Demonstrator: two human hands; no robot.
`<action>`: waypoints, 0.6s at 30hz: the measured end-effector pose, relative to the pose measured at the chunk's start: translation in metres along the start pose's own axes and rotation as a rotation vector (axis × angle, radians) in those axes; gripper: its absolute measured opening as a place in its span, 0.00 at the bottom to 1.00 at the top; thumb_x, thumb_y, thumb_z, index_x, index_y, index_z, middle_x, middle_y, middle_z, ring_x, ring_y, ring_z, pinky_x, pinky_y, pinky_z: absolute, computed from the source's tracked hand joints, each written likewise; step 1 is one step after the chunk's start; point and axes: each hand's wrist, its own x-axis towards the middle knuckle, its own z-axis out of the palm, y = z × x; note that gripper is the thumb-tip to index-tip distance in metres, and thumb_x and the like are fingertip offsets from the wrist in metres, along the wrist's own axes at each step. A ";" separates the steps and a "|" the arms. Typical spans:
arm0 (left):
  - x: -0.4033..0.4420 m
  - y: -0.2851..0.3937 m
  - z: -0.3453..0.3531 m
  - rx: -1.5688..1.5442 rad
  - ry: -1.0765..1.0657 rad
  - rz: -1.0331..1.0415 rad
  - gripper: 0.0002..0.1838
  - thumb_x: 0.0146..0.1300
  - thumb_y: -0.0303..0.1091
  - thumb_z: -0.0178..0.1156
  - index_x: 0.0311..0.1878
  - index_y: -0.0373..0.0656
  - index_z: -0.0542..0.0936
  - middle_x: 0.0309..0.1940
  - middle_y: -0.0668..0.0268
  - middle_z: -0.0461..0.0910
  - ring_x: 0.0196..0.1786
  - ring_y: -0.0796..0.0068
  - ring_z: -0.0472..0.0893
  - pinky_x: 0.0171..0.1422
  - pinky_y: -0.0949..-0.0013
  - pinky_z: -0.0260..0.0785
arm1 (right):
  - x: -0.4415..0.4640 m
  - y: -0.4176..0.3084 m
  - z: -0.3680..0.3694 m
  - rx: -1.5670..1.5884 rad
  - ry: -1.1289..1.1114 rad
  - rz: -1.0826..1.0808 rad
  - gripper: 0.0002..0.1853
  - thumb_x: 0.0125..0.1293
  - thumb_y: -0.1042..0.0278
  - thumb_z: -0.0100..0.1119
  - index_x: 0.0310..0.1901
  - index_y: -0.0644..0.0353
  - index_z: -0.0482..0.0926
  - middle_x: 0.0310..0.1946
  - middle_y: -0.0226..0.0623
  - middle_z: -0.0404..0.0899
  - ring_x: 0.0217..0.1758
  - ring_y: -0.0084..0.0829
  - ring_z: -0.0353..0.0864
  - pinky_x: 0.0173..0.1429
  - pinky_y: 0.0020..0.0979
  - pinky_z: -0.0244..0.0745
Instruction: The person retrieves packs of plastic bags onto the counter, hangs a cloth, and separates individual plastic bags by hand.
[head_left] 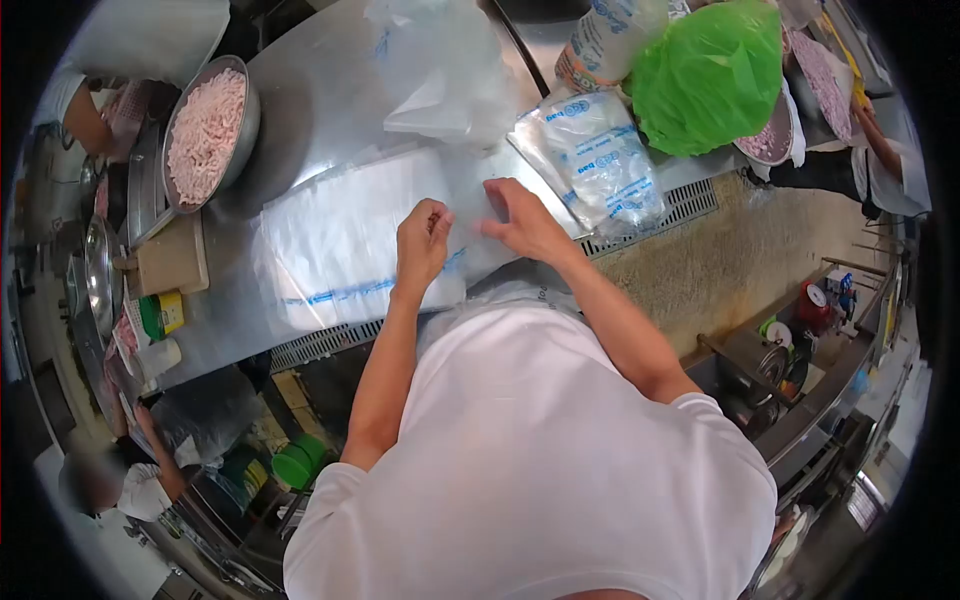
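Bags, clear and flat, in a layered stack on the steel worktop, directly ahead of the body, blue print along the near edge. And over the right-hand part of that stack, the left hand: fingers curled in, thumb close against them; cannot tell from this view, pinched film or nothing at all! Across from it, near but not touching, the right hand, fingers spread and released, slightly blurred, no visible hold on anything.

Now the trouble spots: quite possibly two layers lifted as one, thanks to cling between such thin sheets; perhaps a skewed stack too, from any drag of the left hand across the top. Just right of the right hand, a printed bag pack, close to the edge above the slotted grate; likely prone to a slide if bumped by the right forearm. Farther out, beyond both hands, loose crumpled plastic, light enough for an easy tangle. Past the pack, a bulging green bag, and well off to the left, a metal bowl full of pale pink strips
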 end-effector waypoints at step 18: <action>0.018 0.148 -0.107 -0.890 -0.639 -0.134 0.18 0.74 0.43 0.50 0.36 0.36 0.76 0.32 0.59 0.81 0.31 0.72 0.78 0.43 0.69 0.72 | 0.067 -0.097 -0.145 0.930 0.290 0.029 0.15 0.59 0.70 0.71 0.33 0.55 0.69 0.28 0.24 0.71 0.30 0.21 0.73 0.34 0.25 0.69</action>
